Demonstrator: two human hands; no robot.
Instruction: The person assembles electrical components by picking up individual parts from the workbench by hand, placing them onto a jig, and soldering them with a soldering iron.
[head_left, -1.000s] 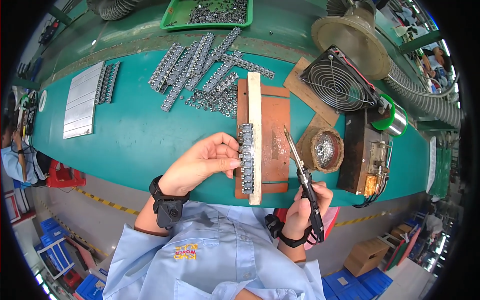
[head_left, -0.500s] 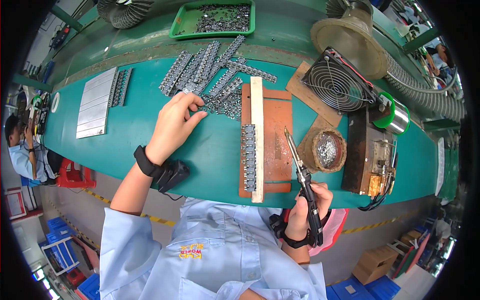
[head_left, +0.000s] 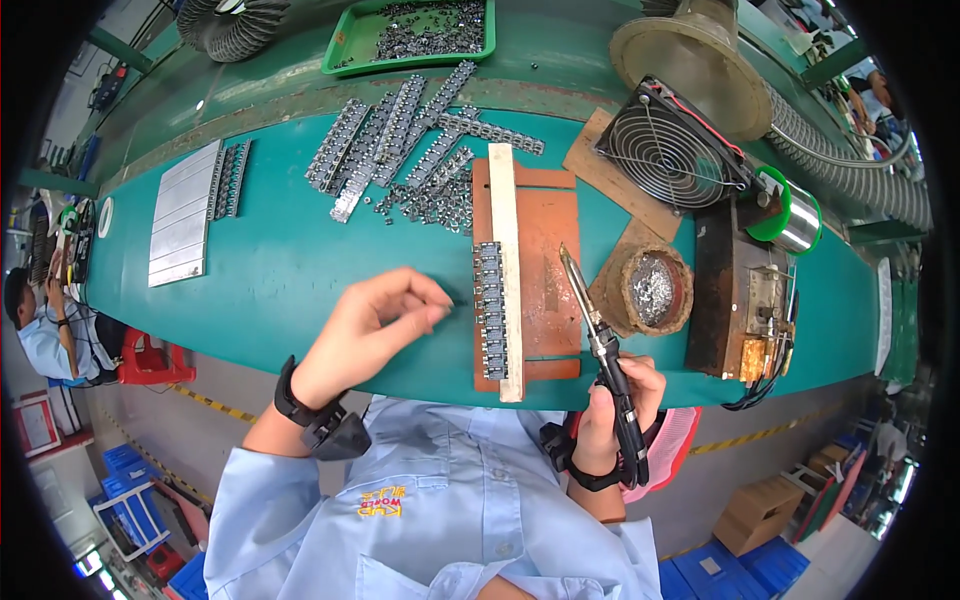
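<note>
The left hand (head_left: 375,325) is above the green table (head_left: 270,250), just left of a row of dark components (head_left: 490,310) and apart from it. Its fingers are curled, with the thumb and index fingertips close together; whether anything small is pinched there cannot be told.

The right hand (head_left: 599,435) is closed around the dark handle of a soldering iron (head_left: 612,362), which tilts up and to the left. Its pointed metal tip shows over the right part of a reddish-brown board (head_left: 550,260); contact between the 2 cannot be judged.

The row of components lies lengthwise along the left side of a pale wooden bar (head_left: 506,225), on the board near the table's front edge. Just right of the board stands a round, rough-walled pot (head_left: 618,300) with silvery metal inside. Behind the pot is a black fan (head_left: 665,150) with a wire guard, and to its right are a brown box (head_left: 718,290) and a green-flanged reel of silvery wire (head_left: 800,225).

Beyond the left hand, a heap of small metal parts (head_left: 435,205) lies beside several component strips (head_left: 395,130). Farther left are flat silver bars (head_left: 183,215), side by side.
</note>
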